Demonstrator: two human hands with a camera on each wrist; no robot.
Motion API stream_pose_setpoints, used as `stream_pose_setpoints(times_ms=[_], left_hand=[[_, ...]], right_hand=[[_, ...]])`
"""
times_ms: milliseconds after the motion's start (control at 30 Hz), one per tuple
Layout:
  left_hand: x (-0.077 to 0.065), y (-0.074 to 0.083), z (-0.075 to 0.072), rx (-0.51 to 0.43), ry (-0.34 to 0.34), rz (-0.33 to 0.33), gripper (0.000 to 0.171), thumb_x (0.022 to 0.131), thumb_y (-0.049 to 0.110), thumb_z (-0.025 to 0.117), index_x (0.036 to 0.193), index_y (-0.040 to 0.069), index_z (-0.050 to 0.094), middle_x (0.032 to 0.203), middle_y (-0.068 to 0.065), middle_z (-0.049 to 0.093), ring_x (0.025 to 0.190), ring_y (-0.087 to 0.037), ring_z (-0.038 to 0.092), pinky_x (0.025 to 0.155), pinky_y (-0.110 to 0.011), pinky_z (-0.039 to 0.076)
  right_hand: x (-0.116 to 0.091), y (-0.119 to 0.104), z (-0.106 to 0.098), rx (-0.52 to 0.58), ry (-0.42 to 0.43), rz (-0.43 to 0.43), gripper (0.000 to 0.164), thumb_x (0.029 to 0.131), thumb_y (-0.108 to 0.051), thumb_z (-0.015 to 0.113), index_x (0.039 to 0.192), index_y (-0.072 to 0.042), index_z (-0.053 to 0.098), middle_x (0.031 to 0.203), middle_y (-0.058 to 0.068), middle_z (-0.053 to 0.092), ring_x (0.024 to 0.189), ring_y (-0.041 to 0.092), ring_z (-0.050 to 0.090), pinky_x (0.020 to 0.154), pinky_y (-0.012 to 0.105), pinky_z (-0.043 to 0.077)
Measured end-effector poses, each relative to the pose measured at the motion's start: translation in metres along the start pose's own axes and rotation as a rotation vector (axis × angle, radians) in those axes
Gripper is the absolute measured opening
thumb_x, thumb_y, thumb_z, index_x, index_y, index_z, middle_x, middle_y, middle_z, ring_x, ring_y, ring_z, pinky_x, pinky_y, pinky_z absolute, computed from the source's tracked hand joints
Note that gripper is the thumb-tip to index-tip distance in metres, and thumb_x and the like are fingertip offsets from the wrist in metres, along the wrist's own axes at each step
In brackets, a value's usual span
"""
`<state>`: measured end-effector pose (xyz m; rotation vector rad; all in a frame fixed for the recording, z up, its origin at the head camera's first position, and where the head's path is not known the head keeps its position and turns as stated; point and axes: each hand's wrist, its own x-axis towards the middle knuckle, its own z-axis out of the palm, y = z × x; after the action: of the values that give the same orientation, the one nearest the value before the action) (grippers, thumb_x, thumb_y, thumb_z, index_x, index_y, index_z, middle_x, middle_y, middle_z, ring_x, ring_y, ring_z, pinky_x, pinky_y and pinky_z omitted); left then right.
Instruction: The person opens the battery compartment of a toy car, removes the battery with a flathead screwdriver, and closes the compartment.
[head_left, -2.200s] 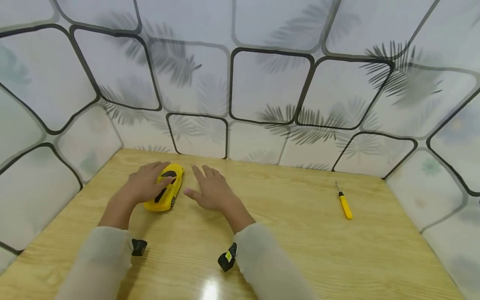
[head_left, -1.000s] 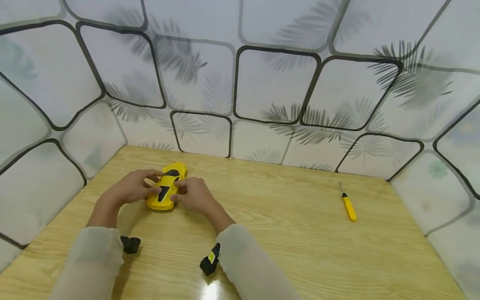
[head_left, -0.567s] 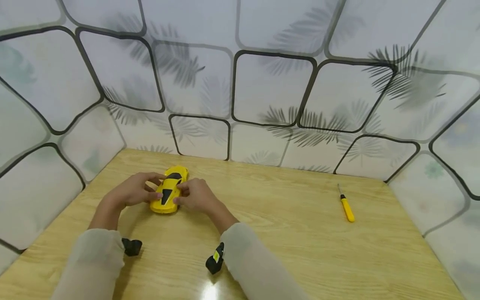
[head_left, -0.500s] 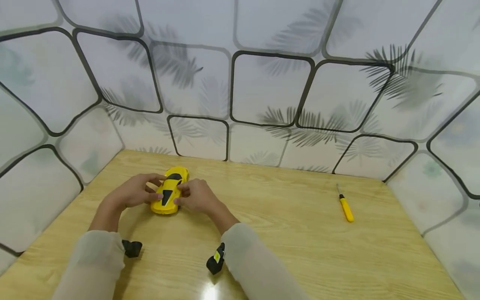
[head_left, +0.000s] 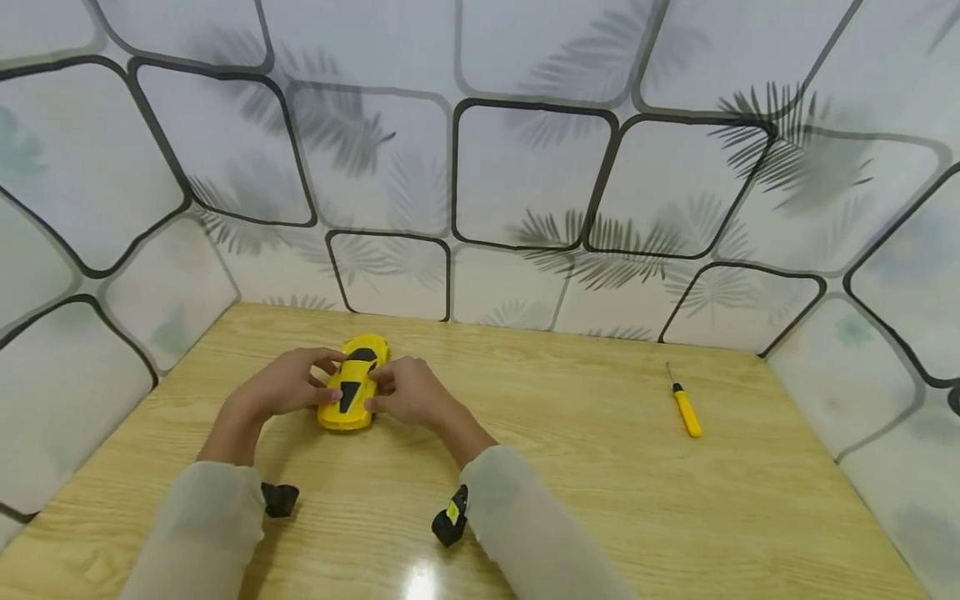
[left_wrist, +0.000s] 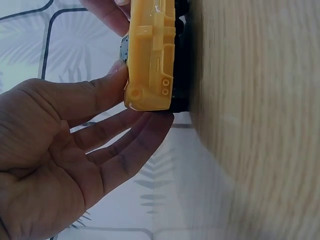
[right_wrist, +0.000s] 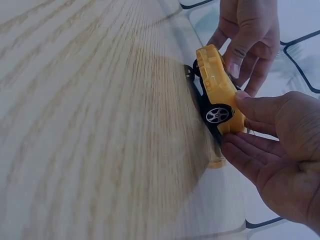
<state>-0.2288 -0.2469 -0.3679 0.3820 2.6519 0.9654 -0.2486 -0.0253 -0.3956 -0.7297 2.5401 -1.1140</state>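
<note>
Grasping a yellow plastic toy car [head_left: 356, 372] with black windows from both sides, a person's left hand [head_left: 288, 383] and right hand [head_left: 414, 392] work at a pale wood-grain table [head_left: 570, 475]. The car is at the table's far left portion, near the white wall [head_left: 517, 175] printed with dark rounded outlines and grey fronds — whether its wheels touch the wood cannot be told. The left thumb and fingers clasp one flank; the right thumb and fingertips pinch the other, near a black wheel [right_wrist: 217, 115] with silver spokes. Well apart to the right lies a slim, yellow-handled screwdriver [head_left: 687, 414] with a metal shaft. Pale, loose fabric sleeves [head_left: 198, 525] cover the forearms — a small black device [head_left: 450, 521] at each wrist.
</note>
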Motion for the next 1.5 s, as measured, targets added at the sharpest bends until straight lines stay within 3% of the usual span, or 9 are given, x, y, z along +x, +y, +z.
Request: stream_pose_setpoints(times_ms=[267, 1000, 1500], left_hand=[[0.011, 0.011, 0.013, -0.05, 0.011, 0.019, 0.06, 0.097, 0.012, 0.072, 0.149, -0.005, 0.046, 0.137, -0.032, 0.054, 0.118, -0.048, 0.061, 0.085, -0.043, 0.062], [0.043, 0.049, 0.046, -0.017, 0.023, 0.034, 0.057, 0.095, 0.008, 0.073, 0.145, -0.006, 0.051, 0.132, -0.028, 0.059, 0.109, -0.039, 0.067, 0.079, -0.037, 0.062], [0.059, 0.08, 0.07, 0.039, 0.03, 0.049, 0.055, 0.095, 0.013, 0.075, 0.144, -0.002, 0.054, 0.128, -0.022, 0.062, 0.101, -0.028, 0.066, 0.087, -0.041, 0.058]], right_hand=[[-0.01, 0.011, -0.014, -0.006, 0.005, 0.031, 0.045, 0.093, -0.019, 0.078, 0.134, -0.004, 0.068, 0.118, 0.006, 0.073, 0.104, 0.014, 0.069, 0.088, 0.026, 0.058], [-0.04, 0.04, -0.05, -0.018, -0.007, 0.07, 0.046, 0.095, -0.016, 0.076, 0.137, -0.001, 0.064, 0.129, 0.012, 0.069, 0.114, 0.023, 0.068, 0.096, 0.034, 0.058], [-0.069, 0.063, -0.077, -0.044, 0.006, 0.056, 0.045, 0.095, -0.017, 0.077, 0.134, 0.0, 0.065, 0.128, 0.012, 0.069, 0.113, 0.025, 0.068, 0.097, 0.038, 0.057]])
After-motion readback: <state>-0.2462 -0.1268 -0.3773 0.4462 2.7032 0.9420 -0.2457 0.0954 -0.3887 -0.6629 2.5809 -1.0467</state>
